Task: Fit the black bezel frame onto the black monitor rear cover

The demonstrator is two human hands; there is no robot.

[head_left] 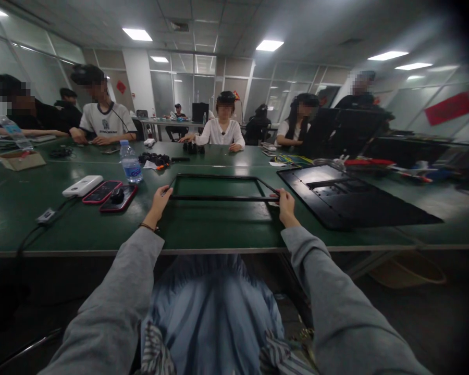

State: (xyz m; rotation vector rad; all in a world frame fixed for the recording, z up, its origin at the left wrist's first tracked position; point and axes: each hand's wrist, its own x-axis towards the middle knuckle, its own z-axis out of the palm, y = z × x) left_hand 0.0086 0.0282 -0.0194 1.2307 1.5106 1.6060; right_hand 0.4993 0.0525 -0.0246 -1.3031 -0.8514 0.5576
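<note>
A thin black rectangular frame (222, 198), open in the middle, is held over the green table in front of me. My left hand (161, 202) grips its left end, with the fingers closed round the near corner. My right hand (286, 207) is closed on the right end in the same way. The frame's far bar lies beyond the near one, and the green tabletop shows through the opening. To the right of my right hand lies a large flat black panel (359, 205), which looks like a monitor's back cover with a slot in it.
On the left are two red-edged phones (101, 192), a white power strip (83, 186) with a cable, and a water bottle (131, 164). Black gear (155, 159) lies behind the bottle. A cardboard box (21, 160) stands far left. Several people sit around the table (82, 234).
</note>
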